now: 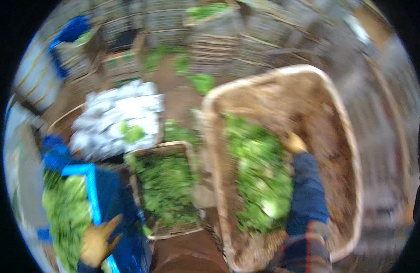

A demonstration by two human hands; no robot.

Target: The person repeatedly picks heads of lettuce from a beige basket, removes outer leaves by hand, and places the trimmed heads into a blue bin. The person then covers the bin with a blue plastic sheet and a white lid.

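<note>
A large tub with a pale rim (pixel 346 136) and a soiled brown inside holds a heap of leafy greens (pixel 261 177) along its left part. Inside it, my right hand (pixel 293 142), in a yellowish glove, is at the upper right edge of the heap; blur hides whether its fingers grip anything. At the lower left, my left hand (pixel 99 240), gloved alike, lies over the right side of a light-blue-rimmed blue crate (pixel 94 201), fingers apart, beside pale green leafy vegetables (pixel 65 204) that fill it.
Between crate and tub stands a smaller crate of greens (pixel 167 191). Beyond the blue crate, a stack of white packets (pixel 124 112) carries a loose leaf (pixel 132 131). Stacked crates (pixel 213 51) line the back, with leaves scattered on the brown floor (pixel 174 85).
</note>
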